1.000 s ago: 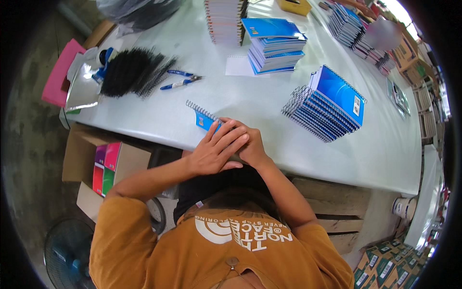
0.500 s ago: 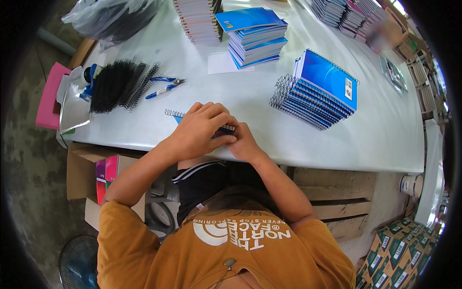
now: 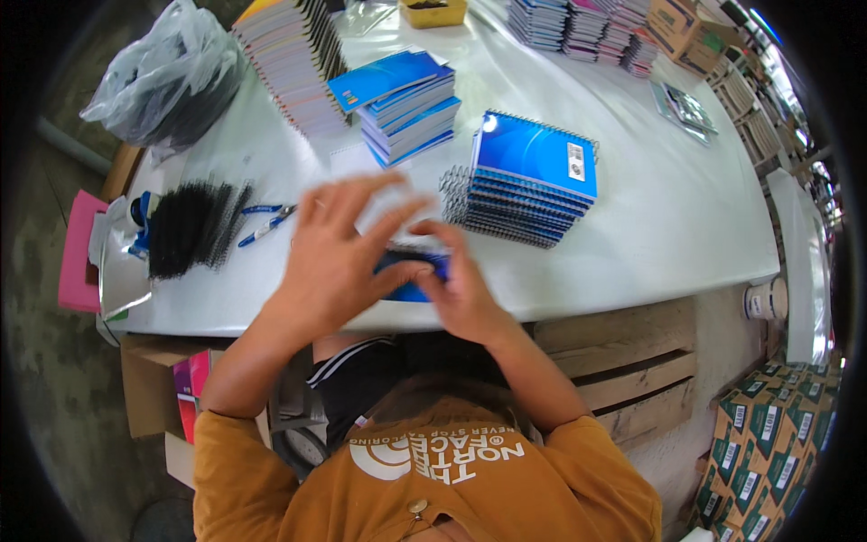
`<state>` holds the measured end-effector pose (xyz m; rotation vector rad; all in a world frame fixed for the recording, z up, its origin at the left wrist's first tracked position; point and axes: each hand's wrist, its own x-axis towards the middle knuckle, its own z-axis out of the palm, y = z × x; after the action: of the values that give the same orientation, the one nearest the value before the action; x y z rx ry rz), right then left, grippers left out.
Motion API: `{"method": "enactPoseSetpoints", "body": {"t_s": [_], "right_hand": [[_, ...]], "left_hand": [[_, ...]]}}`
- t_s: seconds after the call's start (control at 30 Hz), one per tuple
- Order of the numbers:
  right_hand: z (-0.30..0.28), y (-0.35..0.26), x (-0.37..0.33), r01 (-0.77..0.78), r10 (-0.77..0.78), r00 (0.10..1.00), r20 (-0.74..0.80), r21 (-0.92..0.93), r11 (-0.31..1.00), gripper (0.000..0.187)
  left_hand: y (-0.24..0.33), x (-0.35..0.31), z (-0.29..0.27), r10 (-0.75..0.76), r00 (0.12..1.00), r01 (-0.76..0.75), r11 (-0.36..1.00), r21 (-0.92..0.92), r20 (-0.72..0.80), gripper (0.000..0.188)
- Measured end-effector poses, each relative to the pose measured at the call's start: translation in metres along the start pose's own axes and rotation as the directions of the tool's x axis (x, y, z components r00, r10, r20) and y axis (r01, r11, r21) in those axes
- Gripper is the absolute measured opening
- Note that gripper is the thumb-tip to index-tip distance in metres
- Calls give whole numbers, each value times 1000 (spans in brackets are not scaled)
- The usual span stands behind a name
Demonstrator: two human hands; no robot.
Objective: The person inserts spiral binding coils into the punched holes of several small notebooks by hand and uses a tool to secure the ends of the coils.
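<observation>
A small blue notebook (image 3: 406,291) lies at the table's near edge, partly hidden beneath my hands. My right hand (image 3: 470,294) grips its right side between thumb and curled fingers. Over its left part hovers my left hand (image 3: 330,248), fingers spread and blurred by motion, with the thumb reaching down to the cover near the right thumb. To the left of that hand lie blue-handled pliers (image 3: 262,228) and a bundle of black spiral coils (image 3: 194,226). Beyond my right hand stands a stack of blue spiral-bound notebooks (image 3: 533,176).
Blue-covered booklets (image 3: 411,122) are piled behind my hands, beside a taller stack of spiral-bound books (image 3: 293,72). A plastic bag (image 3: 163,77) with dark contents sits far left. More stacks (image 3: 578,32) and a yellow tray (image 3: 433,13) stand at the back. An open carton (image 3: 149,388) is below left.
My left hand has lifted off the notebook and its fingers have spread. The right hand stays on the notebook. The whole view has shifted, so the table's things appear farther left and mostly lower.
</observation>
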<state>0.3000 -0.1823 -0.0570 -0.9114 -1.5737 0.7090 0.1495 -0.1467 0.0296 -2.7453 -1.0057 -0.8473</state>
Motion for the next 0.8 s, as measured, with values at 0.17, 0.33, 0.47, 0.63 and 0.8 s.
{"method": "enactPoseSetpoints", "body": {"t_s": [0.17, 0.33, 0.47, 0.63, 0.8], "right_hand": [[-107, -17, 50, 396, -486, 846, -217, -355, 847, 21], [-157, 32, 26, 68, -85, 979, -187, -97, 993, 45], [-116, 38, 29, -88, -13, 864, -504, -176, 980, 52], [-90, 57, 32, -44, -195, 708, -678, -318, 947, 48], [-85, 43, 30, 24, -326, 594, -736, -389, 921, 51]], "left_hand": [[-5, 61, 22, 19, 945, -61, 991, -119, -325, 33], [1, 64, 109, -107, 914, -69, 909, -411, -391, 28], [0, 59, 141, -517, 725, 143, 760, -634, -456, 22], [13, 62, 150, -815, 573, 331, 320, -888, -80, 17], [-46, 64, 125, -530, 669, 190, 800, -568, -522, 20]]}}
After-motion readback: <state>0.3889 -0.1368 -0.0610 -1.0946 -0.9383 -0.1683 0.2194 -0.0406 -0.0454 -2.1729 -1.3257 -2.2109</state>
